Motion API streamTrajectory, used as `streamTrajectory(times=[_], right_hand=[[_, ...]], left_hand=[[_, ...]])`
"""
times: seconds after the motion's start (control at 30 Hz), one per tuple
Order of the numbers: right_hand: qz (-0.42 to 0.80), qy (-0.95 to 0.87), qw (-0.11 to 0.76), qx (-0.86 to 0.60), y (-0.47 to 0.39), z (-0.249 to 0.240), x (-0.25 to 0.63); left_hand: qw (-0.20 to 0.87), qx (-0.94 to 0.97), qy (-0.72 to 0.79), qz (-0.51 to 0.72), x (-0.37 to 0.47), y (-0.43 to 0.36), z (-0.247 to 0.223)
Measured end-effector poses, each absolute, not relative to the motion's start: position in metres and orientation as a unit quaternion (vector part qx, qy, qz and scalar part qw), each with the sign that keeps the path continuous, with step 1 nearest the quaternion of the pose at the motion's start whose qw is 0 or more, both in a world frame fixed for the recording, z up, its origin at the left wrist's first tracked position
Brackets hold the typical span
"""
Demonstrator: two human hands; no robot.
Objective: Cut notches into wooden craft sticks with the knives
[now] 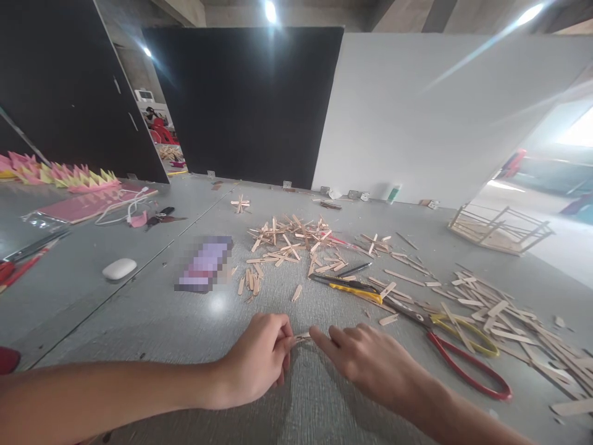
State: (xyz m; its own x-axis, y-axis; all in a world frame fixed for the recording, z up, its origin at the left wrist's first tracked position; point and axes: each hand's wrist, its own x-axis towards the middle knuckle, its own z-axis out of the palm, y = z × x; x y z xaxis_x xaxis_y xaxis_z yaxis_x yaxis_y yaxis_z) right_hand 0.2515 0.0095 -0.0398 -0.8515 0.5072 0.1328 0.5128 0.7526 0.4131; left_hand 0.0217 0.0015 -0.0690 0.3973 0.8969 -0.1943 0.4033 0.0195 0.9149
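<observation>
Wooden piece [302, 337] pinched in left hand [260, 353], right hand [365, 360] at other end.

A slim, pale wooden piece [302, 337] sat nearly level between left hand [259, 355] and right hand [364, 355], its left end hidden by pinching fingers [286, 343].

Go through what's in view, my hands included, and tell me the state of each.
Left hand, pinching a small wooden piece.
Right hand, forefinger at that piece's other end.
Utility cutter, lying down; blade position unclear.
Scissors, lying down, handles apart; blades hard to read.
Phone, lying flat, pixelated; screen state unclear.
White case, looks closed.
Green-and-white tube, upright, tilted.
Short sticks, heaped, some crossed.
Long sticks, loosely heaped.
Stick frame, standing.
</observation>
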Motion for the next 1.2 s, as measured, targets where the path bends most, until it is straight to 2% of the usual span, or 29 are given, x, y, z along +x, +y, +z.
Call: streamTrajectory(times=[0.23,0.3,0.47,0.67,0.9,1.07,1.2], right_hand=[[-0.332,-0.883,-0.034,-0.331,-0.036,-0.042,0.209],[-0.335,-0.883,-0.022,-0.328,-0.029,-0.041,0.213],[-0.250,-0.923,0.038,-0.289,-0.007,-0.042,0.238],[-0.347,-0.861,0.024,-0.370,-0.040,-0.049,0.202],[-0.319,-0.855,0.011,-0.408,-0.052,-0.041,0.178],[-0.334,-0.880,0.029,-0.335,-0.032,-0.047,0.208],[-0.221,-0.931,0.061,-0.285,-0.009,-0.058,0.243]], left_hand=[[0.508,0.662,0.496,0.240,0.021,-0.002,-0.070],[0.511,0.662,0.492,0.241,0.020,-0.002,-0.070],[0.528,0.655,0.486,0.237,0.019,0.000,-0.070],[0.529,0.656,0.479,0.245,0.018,-0.002,-0.070],[0.533,0.662,0.473,0.234,0.015,-0.002,-0.070],[0.536,0.664,0.466,0.234,0.013,-0.001,-0.071],[0.534,0.663,0.474,0.224,0.014,0.001,-0.067]])
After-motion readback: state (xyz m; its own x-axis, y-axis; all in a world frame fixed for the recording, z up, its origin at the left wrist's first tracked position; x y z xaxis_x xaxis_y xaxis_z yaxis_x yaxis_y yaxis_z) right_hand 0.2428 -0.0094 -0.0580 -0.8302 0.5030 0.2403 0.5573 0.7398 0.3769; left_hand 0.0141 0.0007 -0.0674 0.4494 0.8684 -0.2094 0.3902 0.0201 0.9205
